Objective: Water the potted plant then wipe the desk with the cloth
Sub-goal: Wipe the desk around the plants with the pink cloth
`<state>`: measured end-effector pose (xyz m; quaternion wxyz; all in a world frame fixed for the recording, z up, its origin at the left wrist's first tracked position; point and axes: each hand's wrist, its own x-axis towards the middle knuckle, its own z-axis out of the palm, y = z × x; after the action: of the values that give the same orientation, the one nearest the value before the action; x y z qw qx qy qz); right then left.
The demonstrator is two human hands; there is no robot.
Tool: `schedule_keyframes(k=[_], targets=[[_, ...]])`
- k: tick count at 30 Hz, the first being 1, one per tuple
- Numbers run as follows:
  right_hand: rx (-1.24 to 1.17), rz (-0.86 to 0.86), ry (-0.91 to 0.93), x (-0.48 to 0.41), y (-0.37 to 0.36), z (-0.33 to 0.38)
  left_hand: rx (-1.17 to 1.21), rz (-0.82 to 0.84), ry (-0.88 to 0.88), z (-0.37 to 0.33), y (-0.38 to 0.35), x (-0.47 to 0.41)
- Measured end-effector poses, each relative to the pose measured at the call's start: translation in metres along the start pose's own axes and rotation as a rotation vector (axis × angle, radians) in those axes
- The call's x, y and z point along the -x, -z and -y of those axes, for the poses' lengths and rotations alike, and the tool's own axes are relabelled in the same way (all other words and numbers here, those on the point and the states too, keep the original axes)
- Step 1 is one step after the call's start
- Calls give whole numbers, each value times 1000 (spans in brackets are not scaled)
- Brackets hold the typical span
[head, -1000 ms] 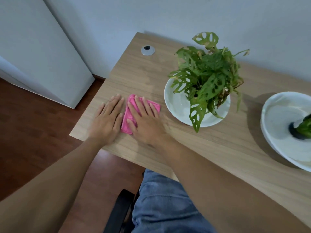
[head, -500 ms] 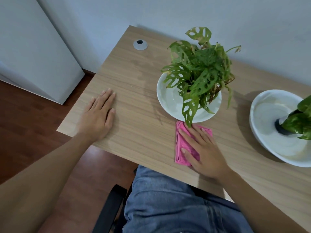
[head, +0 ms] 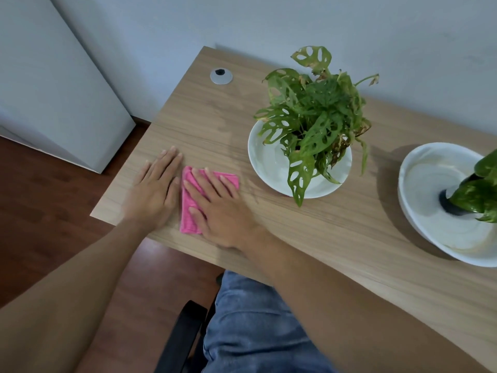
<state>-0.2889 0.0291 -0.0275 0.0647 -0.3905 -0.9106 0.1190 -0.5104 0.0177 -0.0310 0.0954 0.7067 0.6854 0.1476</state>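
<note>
A folded pink cloth [head: 188,208] lies flat on the wooden desk [head: 336,232] near its front left corner. My right hand [head: 220,208] presses down on the cloth with fingers spread, covering most of it. My left hand [head: 156,189] rests flat on the bare desk just left of the cloth, fingers apart and holding nothing. To the right of the cloth stands the potted plant [head: 314,122], green holed leaves in a white bowl-shaped pot [head: 266,162]. A faint damp streak shows on the wood between the cloth and the pot.
A second white pot [head: 430,184] with a green plant sits at the desk's right edge of view. A round grey cable grommet [head: 221,75] is set in the desk's back left. The wall runs behind; a grey cabinet [head: 53,90] stands left. My knee and a chair arm lie below.
My right hand slid the pink cloth from in front of the plant pot back left, next to my left hand. The left hand stayed flat on the desk.
</note>
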Motion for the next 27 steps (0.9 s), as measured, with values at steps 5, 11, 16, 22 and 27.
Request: schedule_keyframes(k=[5, 11, 16, 22, 27], targets=[[1, -27, -152, -37, -16, 37, 64, -25, -1, 4, 2, 1], [-24, -70, -187, -35, -22, 37, 86, -11, -8, 0, 5, 1], [-43, -94, -286, -30, -24, 39, 70, -9, -33, -1, 7, 1], [-37, -66, -299, -13, -24, 28, 120, -27, -50, 0, 8, 2], [12, -14, -252, 17, -17, 6, 163, -63, -77, 1, 7, 2]])
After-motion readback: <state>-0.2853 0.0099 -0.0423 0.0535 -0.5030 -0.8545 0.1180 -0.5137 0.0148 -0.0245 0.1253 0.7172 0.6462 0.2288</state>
